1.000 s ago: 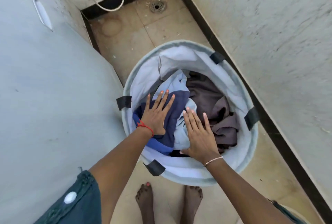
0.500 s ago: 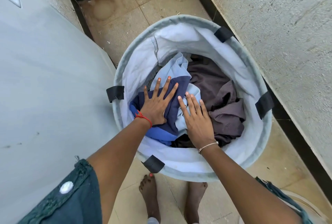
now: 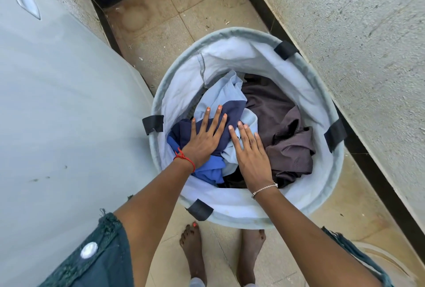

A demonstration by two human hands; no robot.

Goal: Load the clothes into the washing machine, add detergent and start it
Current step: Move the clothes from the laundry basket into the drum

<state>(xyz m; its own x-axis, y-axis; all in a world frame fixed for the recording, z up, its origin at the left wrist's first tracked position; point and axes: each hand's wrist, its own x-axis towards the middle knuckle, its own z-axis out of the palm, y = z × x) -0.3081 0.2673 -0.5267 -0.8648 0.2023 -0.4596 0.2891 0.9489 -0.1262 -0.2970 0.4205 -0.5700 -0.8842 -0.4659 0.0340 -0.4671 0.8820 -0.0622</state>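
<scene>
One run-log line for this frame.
stage: hands in laundry basket | left hand: flat on navy garment | right hand: flat on light blue garment | grip: none

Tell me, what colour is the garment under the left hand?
It is a dark navy garment beneath the left hand, seen best in the head view.

Single head cam, wide-angle, steep down-look, close over laundry basket [image 3: 241,31], feet [image 3: 193,247] at btm edge.
</scene>
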